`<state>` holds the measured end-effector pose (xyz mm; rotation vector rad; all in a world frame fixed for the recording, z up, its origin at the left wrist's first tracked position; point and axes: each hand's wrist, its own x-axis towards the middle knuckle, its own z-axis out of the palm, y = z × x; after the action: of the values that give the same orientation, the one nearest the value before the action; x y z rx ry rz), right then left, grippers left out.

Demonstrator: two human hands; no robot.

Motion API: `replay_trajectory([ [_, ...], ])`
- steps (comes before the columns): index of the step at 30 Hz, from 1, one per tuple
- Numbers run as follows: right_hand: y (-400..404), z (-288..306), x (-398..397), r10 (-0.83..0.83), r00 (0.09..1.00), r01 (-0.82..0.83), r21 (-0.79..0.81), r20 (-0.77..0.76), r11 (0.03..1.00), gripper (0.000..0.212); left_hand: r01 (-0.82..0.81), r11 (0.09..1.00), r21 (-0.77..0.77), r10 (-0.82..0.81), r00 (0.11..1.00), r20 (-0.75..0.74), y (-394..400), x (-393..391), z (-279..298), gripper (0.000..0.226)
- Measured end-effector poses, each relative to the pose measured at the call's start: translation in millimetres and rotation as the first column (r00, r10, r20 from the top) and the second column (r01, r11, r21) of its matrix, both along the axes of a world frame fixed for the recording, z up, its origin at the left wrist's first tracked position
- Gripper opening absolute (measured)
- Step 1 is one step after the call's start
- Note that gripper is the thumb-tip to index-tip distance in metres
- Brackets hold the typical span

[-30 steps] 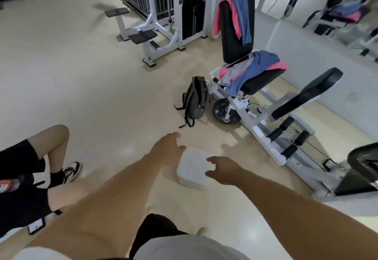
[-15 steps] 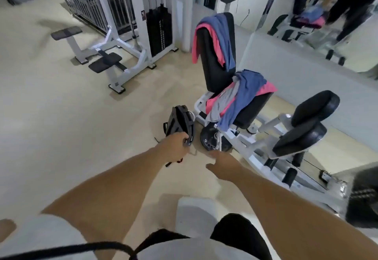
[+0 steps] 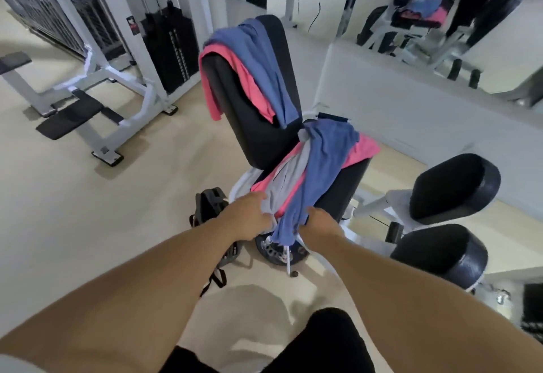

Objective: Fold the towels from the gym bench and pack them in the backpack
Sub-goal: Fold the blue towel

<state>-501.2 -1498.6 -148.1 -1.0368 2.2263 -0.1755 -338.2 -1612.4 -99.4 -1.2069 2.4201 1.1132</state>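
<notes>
Head view, towels: a blue towel (image 3: pixel 320 173), grey towel (image 3: pixel 286 187) and pink towel (image 3: pixel 363 149) lie heaped on the surface (image 3: pixel 349 184), hanging over its near edge.
Left hand (image 3: pixel 249 217): grip closed on grey cloth.
Right hand (image 3: pixel 320 225): grip pinching the blue hem.
Backpack (image 3: pixel 210 205): on the floor, beside the seat.
Handling: soft, light, limp; likely best held by 2 corners.

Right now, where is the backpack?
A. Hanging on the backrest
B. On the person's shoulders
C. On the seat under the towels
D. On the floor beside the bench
D: the backpack sits on the floor at the foot of the bench, partly behind the left hand.
</notes>
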Motion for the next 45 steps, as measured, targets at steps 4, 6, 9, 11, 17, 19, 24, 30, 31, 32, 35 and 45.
replay_trajectory([
  [4, -42.1, -64.0, -61.7, -0.25, 0.968, 0.25, -0.04, 0.011, 0.967, 0.035, 0.159, 0.986, -0.058, -0.161, 0.987, -0.019, -41.2, -73.4, -76.3, 0.056],
  [6, -66.0, -104.9, -85.5, -0.395, 0.919, 0.395, -0.082, 0.008, 0.915, 0.055, 0.196, 0.973, -0.124, -0.203, 0.978, -0.045, -64.1, -102.3, -123.6, 0.058],
  [9, -95.4, -164.3, -105.1, -0.485, 0.867, 0.471, -0.129, -0.113, 0.873, 0.087, 0.266, 0.925, -0.271, -0.302, 0.948, -0.1, -91.1, -139.4, -205.5, 0.056],
  [11, -107.4, -198.9, -105.8, -0.45, 0.845, 0.389, -0.244, -0.289, 0.888, 0.077, 0.293, 0.869, -0.399, -0.356, 0.93, -0.094, -99.4, -155.1, -259.8, 0.069],
  [17, -105.7, -226.3, -93.8, -0.461, 0.776, 0.195, -0.532, -0.431, 0.824, 0.025, 0.242, 0.766, -0.596, -0.358, 0.93, -0.083, -102.1, -162.7, -302.2, 0.059],
  [19, -103.9, -223.3, -89.0, -0.497, 0.785, 0.21, -0.596, -0.369, 0.775, 0.023, 0.221, 0.756, -0.616, -0.364, 0.924, -0.115, -104.4, -163.7, -299.4, 0.059],
  [24, -85.6, -210.1, -76.1, -0.555, 0.831, 0.366, -0.729, -0.023, 0.578, 0.027, 0.034, 0.855, -0.517, -0.31, 0.833, -0.459, -100.2, -148.4, -298.8, 0.042],
  [30, -43.1, -191.9, -23.2, -0.416, 0.892, 0.271, -0.946, 0.177, 0.178, 0.009, -0.197, 0.971, -0.138, 0.04, 0.699, -0.714, -73.7, -75.1, -281.8, 0.017],
  [31, -36.4, -188.2, -9.9, -0.332, 0.926, 0.244, -0.955, 0.178, 0.167, 0.019, -0.215, 0.973, -0.086, 0.082, 0.665, -0.742, -64.6, -65.2, -273.8, 0.014],
  [32, -29.9, -186.0, 3.1, -0.242, 0.96, 0.194, -0.959, 0.142, 0.206, 0.026, -0.23, 0.973, 0.014, 0.156, 0.612, -0.775, -55.9, -55.6, -265.3, 0.018],
  [35, -23.0, -191.3, 39.2, 0.039, 0.998, 0.031, -0.934, 0.048, 0.357, 0.02, -0.117, 0.817, 0.565, 0.542, 0.49, -0.683, -32.1, -31.4, -247.0, 0.041],
  [45, -16.1, -211.6, 48.2, 0.422, 0.744, -0.155, -0.482, 0.517, 0.863, 0.029, 0.128, 0.541, 0.831, 0.725, 0.43, -0.538, -49.0, 30.3, -253.1, 0.06],
])
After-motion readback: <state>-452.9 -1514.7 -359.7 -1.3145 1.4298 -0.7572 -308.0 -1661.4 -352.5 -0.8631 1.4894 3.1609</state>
